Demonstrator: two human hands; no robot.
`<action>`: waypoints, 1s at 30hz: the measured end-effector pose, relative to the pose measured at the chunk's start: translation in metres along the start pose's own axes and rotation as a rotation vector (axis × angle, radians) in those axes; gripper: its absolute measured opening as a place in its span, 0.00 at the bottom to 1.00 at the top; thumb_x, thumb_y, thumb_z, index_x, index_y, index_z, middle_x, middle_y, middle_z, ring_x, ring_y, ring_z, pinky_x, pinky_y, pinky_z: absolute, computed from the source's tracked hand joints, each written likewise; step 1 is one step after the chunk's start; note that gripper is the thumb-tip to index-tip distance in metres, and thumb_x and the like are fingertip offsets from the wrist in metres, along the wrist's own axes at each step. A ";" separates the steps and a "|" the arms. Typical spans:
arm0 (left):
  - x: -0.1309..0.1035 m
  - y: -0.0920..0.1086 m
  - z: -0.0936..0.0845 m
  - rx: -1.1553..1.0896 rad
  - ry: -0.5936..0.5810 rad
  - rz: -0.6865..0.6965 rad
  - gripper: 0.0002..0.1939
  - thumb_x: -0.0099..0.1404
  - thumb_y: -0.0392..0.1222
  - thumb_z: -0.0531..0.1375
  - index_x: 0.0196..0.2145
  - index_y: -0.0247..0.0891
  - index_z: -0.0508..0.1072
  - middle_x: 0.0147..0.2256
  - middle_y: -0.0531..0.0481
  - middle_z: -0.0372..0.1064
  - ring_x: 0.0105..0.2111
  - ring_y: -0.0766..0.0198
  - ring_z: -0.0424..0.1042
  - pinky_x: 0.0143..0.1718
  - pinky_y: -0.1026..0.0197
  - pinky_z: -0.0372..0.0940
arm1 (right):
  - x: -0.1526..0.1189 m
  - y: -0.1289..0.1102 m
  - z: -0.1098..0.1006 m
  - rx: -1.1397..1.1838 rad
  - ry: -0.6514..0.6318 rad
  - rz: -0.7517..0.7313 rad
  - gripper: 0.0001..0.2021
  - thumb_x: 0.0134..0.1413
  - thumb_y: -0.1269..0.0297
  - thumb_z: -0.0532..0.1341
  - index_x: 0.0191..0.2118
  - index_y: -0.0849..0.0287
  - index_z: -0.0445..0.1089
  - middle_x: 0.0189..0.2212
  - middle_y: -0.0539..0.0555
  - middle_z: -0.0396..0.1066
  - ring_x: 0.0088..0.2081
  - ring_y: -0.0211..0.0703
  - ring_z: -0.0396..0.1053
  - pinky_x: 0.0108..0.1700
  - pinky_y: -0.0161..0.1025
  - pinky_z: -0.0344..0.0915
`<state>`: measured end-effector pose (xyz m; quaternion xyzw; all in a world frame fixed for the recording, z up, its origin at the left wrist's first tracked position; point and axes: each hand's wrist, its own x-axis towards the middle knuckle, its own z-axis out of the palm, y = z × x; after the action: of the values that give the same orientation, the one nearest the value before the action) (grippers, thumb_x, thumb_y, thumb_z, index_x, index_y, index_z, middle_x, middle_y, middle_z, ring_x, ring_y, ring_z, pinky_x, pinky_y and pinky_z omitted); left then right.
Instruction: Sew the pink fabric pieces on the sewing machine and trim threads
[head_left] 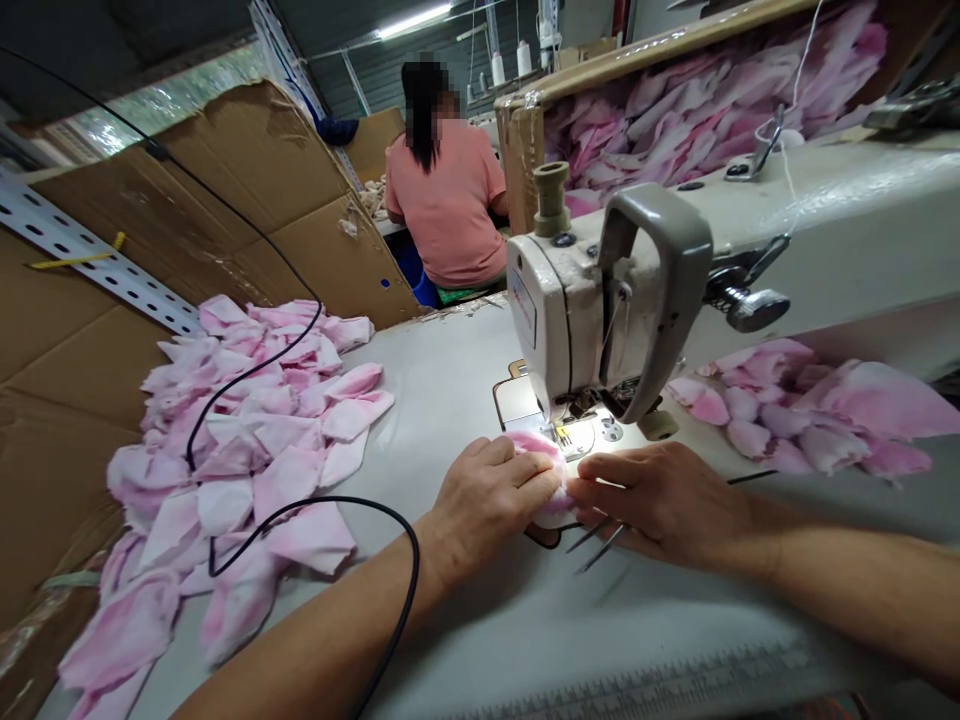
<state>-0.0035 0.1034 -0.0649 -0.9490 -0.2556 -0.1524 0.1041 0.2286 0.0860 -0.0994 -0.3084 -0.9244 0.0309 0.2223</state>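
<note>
A small pink-and-white plush fabric piece (534,446) lies at the needle area of a white sewing machine (551,320), beside the lit presser foot (564,436). My left hand (491,495) presses on this piece, its fingers closed over the near edge. From the right, my right hand (664,500) meets the same edge with its fingertips. Tucked in the right hand are thin metal tweezers (602,546), whose two points stick out below the fingers toward the left. The fingers partly cover the fabric piece.
Pink-and-white fabric pieces (262,450) are heaped at left; more finished-looking pink pieces (810,405) lie under the machine arm. A black cable (409,560) loops across my left forearm. Cardboard (247,190) borders the table. A person (450,205) sits beyond. A printed ruler (675,690) edges the front.
</note>
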 end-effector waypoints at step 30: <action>0.006 0.011 -0.004 0.122 -0.014 0.003 0.07 0.73 0.36 0.52 0.40 0.40 0.70 0.32 0.53 0.71 0.32 0.62 0.65 0.32 0.57 0.57 | 0.006 -0.008 -0.006 -0.020 -0.125 0.039 0.12 0.65 0.66 0.52 0.34 0.57 0.72 0.25 0.49 0.69 0.24 0.37 0.62 0.26 0.42 0.41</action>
<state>0.0064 0.0953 -0.0601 -0.9424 -0.2635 -0.1298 0.1602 0.2226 0.0829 -0.0900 -0.3258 -0.9306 0.0453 0.1607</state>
